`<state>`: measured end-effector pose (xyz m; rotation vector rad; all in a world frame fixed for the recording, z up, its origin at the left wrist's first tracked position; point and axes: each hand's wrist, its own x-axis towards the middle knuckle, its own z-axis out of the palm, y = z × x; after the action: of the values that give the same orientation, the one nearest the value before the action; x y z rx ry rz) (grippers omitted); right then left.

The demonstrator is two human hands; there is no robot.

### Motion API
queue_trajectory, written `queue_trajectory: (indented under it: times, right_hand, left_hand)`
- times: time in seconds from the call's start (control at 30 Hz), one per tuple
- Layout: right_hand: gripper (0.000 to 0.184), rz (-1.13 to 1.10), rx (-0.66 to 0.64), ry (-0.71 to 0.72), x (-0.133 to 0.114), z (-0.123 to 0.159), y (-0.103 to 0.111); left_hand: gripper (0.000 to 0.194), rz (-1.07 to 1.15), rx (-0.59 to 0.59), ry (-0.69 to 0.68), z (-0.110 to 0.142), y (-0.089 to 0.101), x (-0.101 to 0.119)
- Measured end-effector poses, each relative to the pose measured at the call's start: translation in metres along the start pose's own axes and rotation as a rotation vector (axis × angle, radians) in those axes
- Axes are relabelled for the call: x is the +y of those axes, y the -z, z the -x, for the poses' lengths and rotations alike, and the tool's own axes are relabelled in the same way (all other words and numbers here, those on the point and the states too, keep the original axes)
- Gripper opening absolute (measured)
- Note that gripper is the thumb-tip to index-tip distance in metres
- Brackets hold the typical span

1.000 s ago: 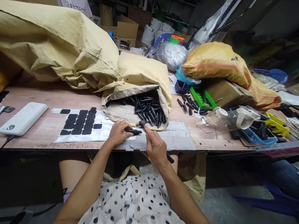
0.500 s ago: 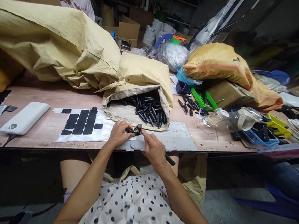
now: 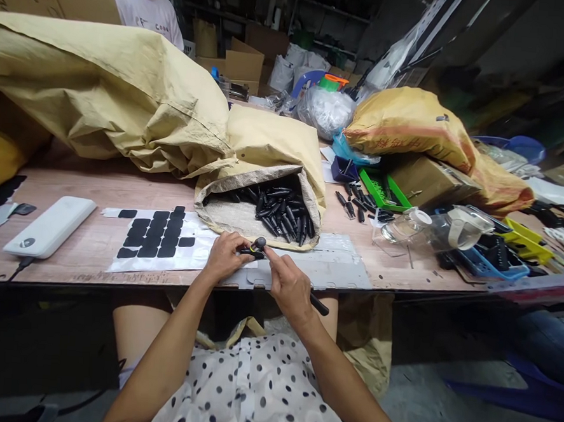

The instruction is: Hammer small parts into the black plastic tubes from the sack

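Note:
My left hand [image 3: 225, 256] is closed around a small black part [image 3: 251, 252] at the table's near edge. My right hand [image 3: 288, 285] grips a black tool [image 3: 318, 303] like a pen, its round tip [image 3: 260, 242] resting on that part. Just beyond the hands lies an open tan sack [image 3: 265, 172] full of several black pen-like pieces [image 3: 282, 212]. A white sheet with several black pads [image 3: 159, 231] lies left of my left hand.
A white power bank [image 3: 50, 226] sits at the left. Big tan sacks [image 3: 102, 92] fill the back. Green tray [image 3: 382, 190], loose black pieces [image 3: 353, 206], clear jug [image 3: 434, 225], blue tray [image 3: 494, 257] and yellow tray [image 3: 524, 235] crowd the right. A person [image 3: 151, 12] stands behind.
My hands have come together: the tool's tip moved down onto the black part held in my left hand. The view shifted slightly.

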<state>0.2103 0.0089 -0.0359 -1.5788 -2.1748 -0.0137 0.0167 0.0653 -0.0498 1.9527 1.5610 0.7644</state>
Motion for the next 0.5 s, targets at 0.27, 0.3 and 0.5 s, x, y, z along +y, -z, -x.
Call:
queue_trajectory:
  times: [0.27, 0.3, 0.5]
  right_hand:
    - [0.051, -0.018, -0.003, 0.066, -0.005, -0.005, -0.003]
    - [0.051, -0.015, -0.018, 0.065, -0.005, -0.005, -0.004]
    - [0.043, -0.056, 0.112, 0.045, 0.005, -0.014, -0.010]
  left_hand:
    - [0.011, -0.019, -0.003, -0.018, -0.001, 0.001, 0.000]
    - [0.011, -0.020, 0.002, -0.013, -0.001, 0.001, 0.001]
    - [0.013, -0.009, 0.010, 0.007, 0.001, 0.000, 0.002]
